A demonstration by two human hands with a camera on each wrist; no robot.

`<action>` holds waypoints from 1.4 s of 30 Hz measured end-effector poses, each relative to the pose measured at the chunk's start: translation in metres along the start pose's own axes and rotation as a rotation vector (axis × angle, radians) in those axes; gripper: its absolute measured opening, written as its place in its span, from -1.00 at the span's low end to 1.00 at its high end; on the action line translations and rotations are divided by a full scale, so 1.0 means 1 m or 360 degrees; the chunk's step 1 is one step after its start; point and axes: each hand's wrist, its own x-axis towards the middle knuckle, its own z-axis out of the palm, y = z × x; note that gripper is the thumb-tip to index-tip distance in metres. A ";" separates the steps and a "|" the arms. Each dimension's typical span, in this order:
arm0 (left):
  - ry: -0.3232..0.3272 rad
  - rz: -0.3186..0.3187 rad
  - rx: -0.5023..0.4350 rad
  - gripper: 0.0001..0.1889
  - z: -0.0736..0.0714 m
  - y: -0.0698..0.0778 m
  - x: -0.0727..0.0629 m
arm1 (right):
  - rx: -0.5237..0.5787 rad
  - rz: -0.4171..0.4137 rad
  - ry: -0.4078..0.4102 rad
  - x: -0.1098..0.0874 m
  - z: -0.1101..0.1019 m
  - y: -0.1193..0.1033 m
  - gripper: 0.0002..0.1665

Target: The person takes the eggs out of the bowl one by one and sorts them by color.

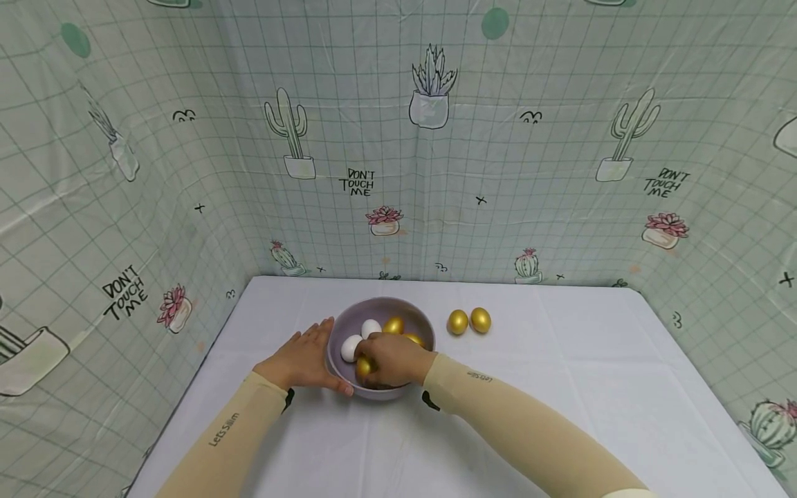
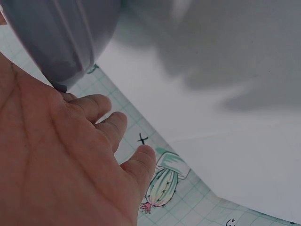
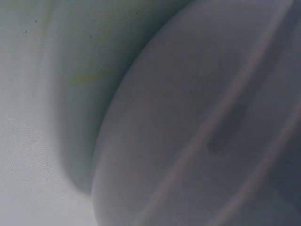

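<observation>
A mauve bowl (image 1: 344, 325) stands on the white table, holding two white eggs (image 1: 351, 348) and several golden eggs (image 1: 394, 325). My left hand (image 1: 306, 356) rests against the bowl's left side, fingers extended and thumb toward the near rim. Its palm and fingers (image 2: 113, 127) show beside the bowl wall in the left wrist view. Reaching inside, my right hand (image 1: 395, 358) pinches a golden egg (image 1: 364, 367) near the bowl's front left; the hand hides part of the contents. Only the bowl's outer wall (image 3: 155, 117) and cloth fill the right wrist view.
Two more golden eggs (image 1: 458, 322) lie side by side on the white tablecloth (image 1: 560, 360), right of the bowl. A cactus-print curtain (image 1: 473, 152) rises behind the table and along both sides.
</observation>
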 end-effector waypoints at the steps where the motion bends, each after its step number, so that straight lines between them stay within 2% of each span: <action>1: 0.0002 0.0002 0.0001 0.50 0.000 0.000 0.000 | -0.0002 0.0001 -0.0003 0.000 -0.001 0.000 -0.55; 7: 0.0011 0.0011 -0.0008 0.49 0.000 0.000 0.000 | -0.0014 0.0007 0.0007 -0.001 -0.003 0.001 -0.54; 15: -0.0003 0.0006 -0.0039 0.49 0.002 -0.001 0.000 | -0.0019 -0.0102 0.0098 -0.001 -0.010 0.004 -0.52; 20: 0.0004 -0.0018 -0.0059 0.51 0.005 -0.002 0.002 | -0.0003 -0.0117 0.0119 -0.003 -0.016 0.009 -0.50; 34: 0.0002 -0.0024 -0.0050 0.51 0.002 -0.001 0.001 | 0.0063 -0.0052 0.0132 -0.011 -0.037 0.021 -0.44; 42: 0.0016 -0.0031 -0.0041 0.52 0.003 -0.001 0.002 | 0.0091 -0.0045 0.0203 -0.016 -0.041 0.038 -0.44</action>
